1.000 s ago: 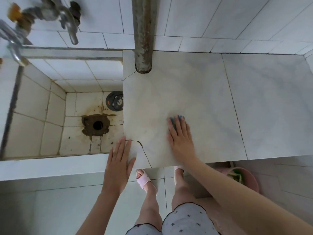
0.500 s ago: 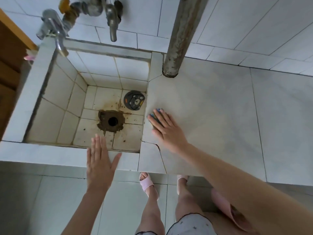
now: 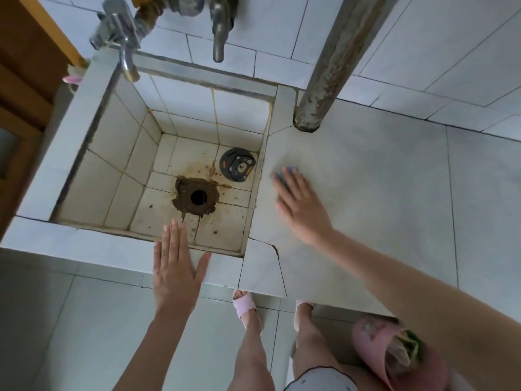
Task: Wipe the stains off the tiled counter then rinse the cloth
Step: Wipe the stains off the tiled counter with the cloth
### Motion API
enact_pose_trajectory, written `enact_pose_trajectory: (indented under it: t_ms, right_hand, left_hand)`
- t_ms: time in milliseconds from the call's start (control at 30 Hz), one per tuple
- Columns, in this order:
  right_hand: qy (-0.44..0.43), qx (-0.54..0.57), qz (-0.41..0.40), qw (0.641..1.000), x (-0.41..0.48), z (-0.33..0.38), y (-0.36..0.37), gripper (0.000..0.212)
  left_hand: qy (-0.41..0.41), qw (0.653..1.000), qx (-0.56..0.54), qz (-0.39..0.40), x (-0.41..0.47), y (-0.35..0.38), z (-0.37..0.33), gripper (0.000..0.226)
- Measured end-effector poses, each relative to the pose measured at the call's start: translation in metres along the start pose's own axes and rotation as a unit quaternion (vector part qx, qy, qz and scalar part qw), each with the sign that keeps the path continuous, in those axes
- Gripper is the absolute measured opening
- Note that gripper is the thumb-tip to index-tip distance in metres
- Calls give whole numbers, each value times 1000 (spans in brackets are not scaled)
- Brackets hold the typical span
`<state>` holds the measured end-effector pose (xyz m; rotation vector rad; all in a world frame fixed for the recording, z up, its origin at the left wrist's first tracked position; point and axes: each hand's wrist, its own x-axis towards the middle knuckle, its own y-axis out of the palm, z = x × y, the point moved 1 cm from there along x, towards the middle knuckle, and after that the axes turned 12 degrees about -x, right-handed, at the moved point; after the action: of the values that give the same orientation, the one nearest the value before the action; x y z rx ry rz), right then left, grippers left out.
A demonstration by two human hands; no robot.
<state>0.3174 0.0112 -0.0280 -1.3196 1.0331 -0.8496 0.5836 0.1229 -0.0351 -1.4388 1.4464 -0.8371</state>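
Observation:
A blue-green cloth (image 3: 282, 174) lies on the pale tiled counter (image 3: 380, 198), close to the counter's left edge beside the sink. My right hand (image 3: 300, 203) presses flat on the cloth with straight fingers, so only its far corner shows past my fingertips. My left hand (image 3: 176, 268) is spread flat, fingers straight, over the front rim of the tiled sink (image 3: 84, 244), and holds nothing. Two metal taps (image 3: 218, 35) jut from the wall above the sink.
The sink floor has a rusty drain hole (image 3: 197, 197) and a round dark plug (image 3: 238, 164) with a bear face. A corroded vertical pipe (image 3: 324, 80) meets the counter's back left corner. A pink bin (image 3: 400, 354) stands under the counter. A wooden door frame (image 3: 25, 66) is at far left.
My right hand has slid the cloth left and away across the counter toward the sink edge. My left hand has moved left from the cracked corner tile to the sink's front rim. The view has swung left.

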Motion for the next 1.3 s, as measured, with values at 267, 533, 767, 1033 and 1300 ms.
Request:
enact_pose_trajectory:
  t_ms: [267,533,767,1033,1300]
  right_hand:
    - [-160,-47,-19,986,-79,10,6,48]
    - [220,-5,33,975,-46,-103,10,59]
    - [50,10,-14,999,-47,12,10,51]
    - [-127,-25,-14,992,-32,10,2,49]
    - [-7,7,58,998,95,-16,-15,54]
  left_hand:
    - [-1,1000,-3,-2,-1,-1,-4,76]
    - [-4,1000,-8,-19,-5,3,-12,68]
    - [-19,999,-9,-27,-3,4,-17,68]
    - [-27,999,-9,-27,-3,3,-18,67]
    - [-36,999,8,-21,-2,5,-18,67]
